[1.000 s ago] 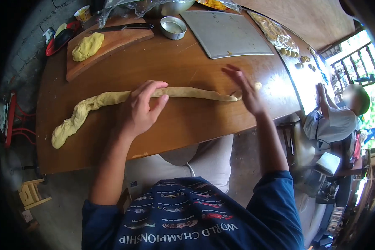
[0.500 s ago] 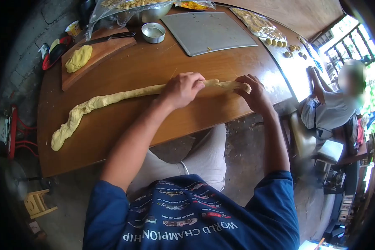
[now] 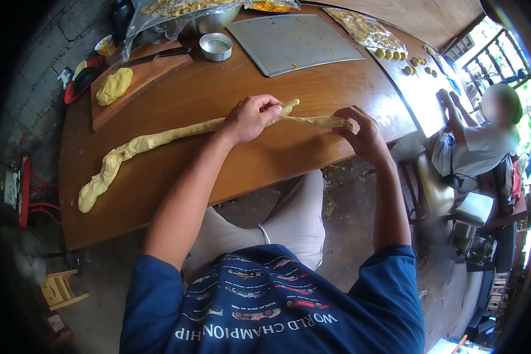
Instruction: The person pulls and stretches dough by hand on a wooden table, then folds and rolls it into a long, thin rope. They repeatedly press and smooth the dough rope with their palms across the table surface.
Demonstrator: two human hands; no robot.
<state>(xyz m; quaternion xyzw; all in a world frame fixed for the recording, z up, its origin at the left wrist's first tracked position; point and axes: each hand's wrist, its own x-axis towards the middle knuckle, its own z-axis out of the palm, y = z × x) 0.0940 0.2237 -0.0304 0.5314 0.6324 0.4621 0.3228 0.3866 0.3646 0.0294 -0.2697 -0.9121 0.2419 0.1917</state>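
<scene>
A long rope of pale yellow dough (image 3: 165, 137) lies across the wooden table, thicker and lumpy at its left end. My left hand (image 3: 248, 120) is closed over it near the right end, thumb and fingers pinching the dough. Beyond that hand a short tip of the rope sticks out to the upper right. My right hand (image 3: 363, 133) grips a smaller strip of dough (image 3: 324, 121), stretched thin where it joins the rope beside my left hand. Part of the strip is hidden in my right fingers.
A cutting board (image 3: 150, 79) holds a dough lump (image 3: 114, 87) and a knife (image 3: 159, 55). Behind the dough are a round metal tin (image 3: 216, 47) and a flat metal tray (image 3: 295, 44). Small dough balls (image 3: 391, 54) sit at the right, where another person (image 3: 478, 138) sits.
The dough between my hands has split partway: the strip in my right hand now hangs by a thin strand, separate from the rope's tip. My left hand has shifted slightly left.
</scene>
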